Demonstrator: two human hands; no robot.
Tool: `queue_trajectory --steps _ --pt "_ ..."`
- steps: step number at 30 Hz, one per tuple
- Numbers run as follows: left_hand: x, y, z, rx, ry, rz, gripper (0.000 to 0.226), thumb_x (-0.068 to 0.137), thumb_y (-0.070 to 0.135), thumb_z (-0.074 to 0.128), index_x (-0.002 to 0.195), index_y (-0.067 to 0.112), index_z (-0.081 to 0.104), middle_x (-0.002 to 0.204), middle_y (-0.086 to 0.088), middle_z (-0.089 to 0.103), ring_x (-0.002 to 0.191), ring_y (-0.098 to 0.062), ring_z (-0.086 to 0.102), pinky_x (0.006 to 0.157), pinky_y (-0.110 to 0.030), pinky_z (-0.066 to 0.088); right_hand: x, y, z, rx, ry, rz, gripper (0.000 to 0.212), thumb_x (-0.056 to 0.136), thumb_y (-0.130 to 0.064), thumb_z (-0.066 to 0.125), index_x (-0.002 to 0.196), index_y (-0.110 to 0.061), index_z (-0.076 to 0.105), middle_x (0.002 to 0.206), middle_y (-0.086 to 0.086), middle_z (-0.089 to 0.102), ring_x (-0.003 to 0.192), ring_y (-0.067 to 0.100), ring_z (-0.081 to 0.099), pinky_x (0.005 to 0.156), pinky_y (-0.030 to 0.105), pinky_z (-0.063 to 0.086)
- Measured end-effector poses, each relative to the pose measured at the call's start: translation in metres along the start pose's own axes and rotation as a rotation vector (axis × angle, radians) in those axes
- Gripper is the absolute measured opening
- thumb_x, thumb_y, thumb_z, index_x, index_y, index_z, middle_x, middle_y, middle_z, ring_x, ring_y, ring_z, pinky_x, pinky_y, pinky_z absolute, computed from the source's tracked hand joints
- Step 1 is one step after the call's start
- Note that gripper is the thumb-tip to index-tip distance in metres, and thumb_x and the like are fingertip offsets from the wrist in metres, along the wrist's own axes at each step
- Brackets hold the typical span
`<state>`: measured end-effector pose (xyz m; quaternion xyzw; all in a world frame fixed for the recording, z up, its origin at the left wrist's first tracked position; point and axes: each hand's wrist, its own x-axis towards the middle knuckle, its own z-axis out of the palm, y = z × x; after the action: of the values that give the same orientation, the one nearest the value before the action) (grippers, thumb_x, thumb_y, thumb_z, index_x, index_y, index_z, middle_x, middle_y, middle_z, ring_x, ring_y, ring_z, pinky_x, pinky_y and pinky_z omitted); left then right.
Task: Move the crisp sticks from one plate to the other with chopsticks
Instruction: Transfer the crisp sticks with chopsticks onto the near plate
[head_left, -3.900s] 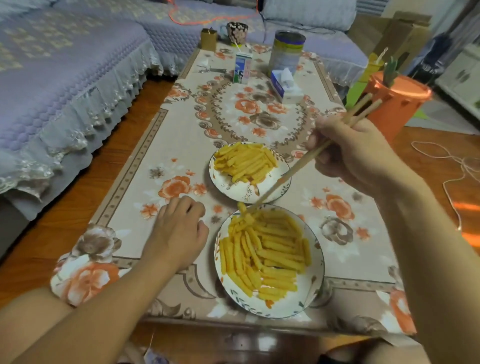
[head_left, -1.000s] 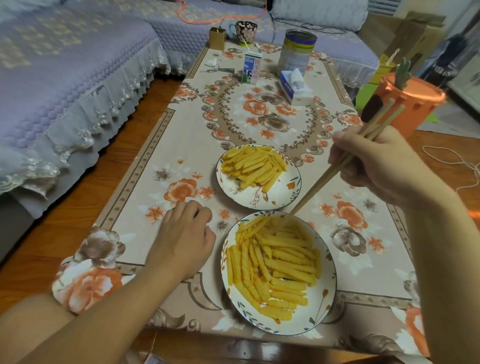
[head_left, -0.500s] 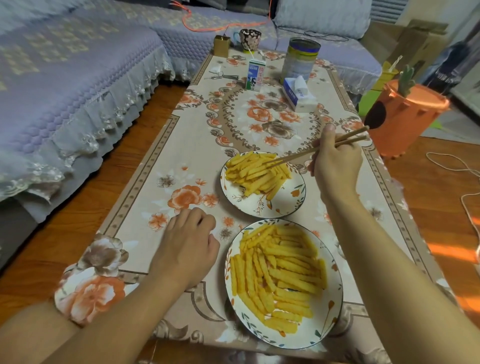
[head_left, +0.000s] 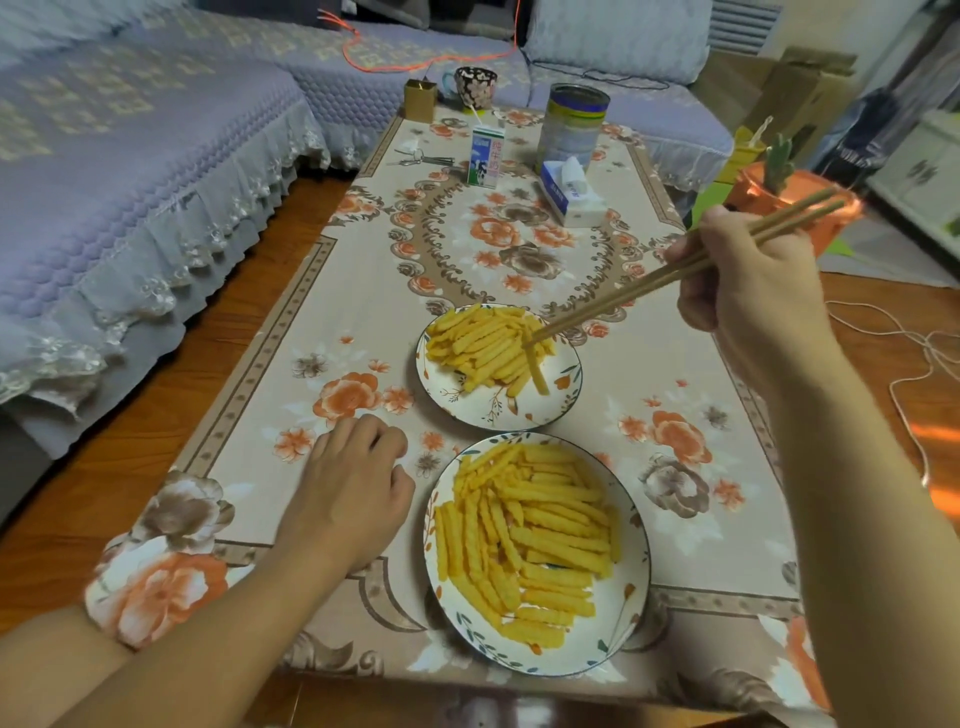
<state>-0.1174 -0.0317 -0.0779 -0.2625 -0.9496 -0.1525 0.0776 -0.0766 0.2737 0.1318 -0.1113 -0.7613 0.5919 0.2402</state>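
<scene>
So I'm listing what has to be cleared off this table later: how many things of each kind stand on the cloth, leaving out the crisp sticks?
Round white floral plates: 2
Wooden chopsticks, held by right hand: 2
Milk carton: 1
Tall metal tin: 1
Tissue box: 1
Floral mug: 1
Small brown box: 1
Total: 9

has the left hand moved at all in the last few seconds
No. The left hand stays on the tablecloth, just left of the near plate and near the same orange flower; only the camera shifted.
</scene>
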Motion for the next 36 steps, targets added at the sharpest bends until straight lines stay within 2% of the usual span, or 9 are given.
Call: queue_trajectory --steps 3,7,10,12,19,24,29,33,36 --pt "0.001 0.001 0.000 0.004 -0.003 0.002 0.029 0.089 0.031 0.036 0.101 0.018 0.059 0.101 0.003 0.051 0.100 -0.023 0.047 0.082 -0.042 0.046 -0.013 -0.022 -0.016 -0.244 -0.209 -0.028 0.045 0.110 -0.025 0.044 0.076 -0.005 0.066 0.054 0.004 0.044 0.046 0.014 0.036 0.043 0.025 0.028" --pt "0.000 0.001 0.000 0.002 -0.010 -0.006 0.029 0.089 0.031 0.036 0.101 0.018 0.059 0.101 0.003 0.051 0.100 -0.024 0.047 0.082 -0.043 0.046 -0.026 -0.026 -0.008 -0.515 -0.449 -0.040 0.041 0.106 -0.031 0.047 0.079 -0.011 0.070 0.049 -0.007 0.053 0.043 0.002 0.044 0.043 0.014 0.036" --pt "-0.001 0.001 0.000 0.005 -0.012 -0.006 0.029 0.089 0.032 0.037 0.101 0.018 0.059 0.102 0.003 0.051 0.101 -0.024 0.047 0.083 -0.043 0.046 -0.033 -0.017 0.005 -0.583 -0.563 -0.079 0.037 0.104 -0.032 0.051 0.081 -0.013 0.072 0.051 -0.010 0.056 0.044 0.001 0.048 0.045 0.012 0.038" --pt "-0.001 0.001 -0.001 0.002 -0.014 -0.007 0.029 0.089 0.032 0.037 0.102 0.018 0.060 0.102 0.003 0.051 0.101 -0.024 0.047 0.083 -0.043 0.047 -0.033 -0.013 0.007 -0.542 -0.577 -0.100 0.036 0.104 -0.031 0.053 0.082 -0.012 0.073 0.050 -0.007 0.055 0.044 0.004 0.047 0.046 0.015 0.039" --pt "0.001 0.001 0.000 -0.011 -0.026 -0.012 0.030 0.089 0.031 0.036 0.102 0.019 0.060 0.102 0.003 0.052 0.102 -0.024 0.048 0.083 -0.043 0.047 -0.010 0.000 -0.001 -0.241 -0.215 -0.005 0.043 0.107 -0.028 0.051 0.075 -0.007 0.070 0.048 -0.004 0.045 0.045 0.013 0.037 0.045 0.022 0.031" --pt "0.000 0.001 -0.001 -0.007 -0.029 -0.015 0.031 0.089 0.031 0.035 0.102 0.019 0.060 0.102 0.003 0.052 0.101 -0.024 0.048 0.083 -0.042 0.047 -0.004 0.020 0.022 -0.340 -0.034 -0.082 0.041 0.109 -0.029 0.048 0.083 -0.007 0.070 0.057 0.008 0.060 0.042 0.012 0.053 0.045 0.021 0.045" --pt "0.000 0.000 0.000 -0.005 -0.023 -0.013 0.029 0.089 0.031 0.036 0.102 0.019 0.060 0.103 0.003 0.051 0.100 -0.023 0.047 0.083 -0.042 0.047 -0.001 0.047 0.047 -0.288 0.238 0.029 0.048 0.106 -0.034 0.050 0.071 -0.009 0.068 0.053 0.010 0.063 0.038 0.018 0.059 0.043 0.032 0.050" --pt "0.000 0.000 0.000 -0.007 -0.025 -0.016 0.030 0.089 0.031 0.035 0.102 0.020 0.059 0.103 0.004 0.051 0.100 -0.022 0.047 0.083 -0.042 0.047 0.000 0.055 0.059 -0.222 0.314 0.039 0.050 0.106 -0.039 0.050 0.066 -0.013 0.067 0.055 0.007 0.064 0.045 0.024 0.064 0.051 0.040 0.053" --pt "0.000 0.000 0.000 -0.003 -0.023 -0.013 0.030 0.089 0.031 0.035 0.102 0.020 0.060 0.103 0.004 0.051 0.100 -0.022 0.047 0.084 -0.041 0.047 0.000 0.054 0.069 -0.207 0.325 0.034 0.050 0.106 -0.040 0.049 0.067 -0.014 0.067 0.059 0.006 0.065 0.047 0.023 0.063 0.050 0.034 0.050"
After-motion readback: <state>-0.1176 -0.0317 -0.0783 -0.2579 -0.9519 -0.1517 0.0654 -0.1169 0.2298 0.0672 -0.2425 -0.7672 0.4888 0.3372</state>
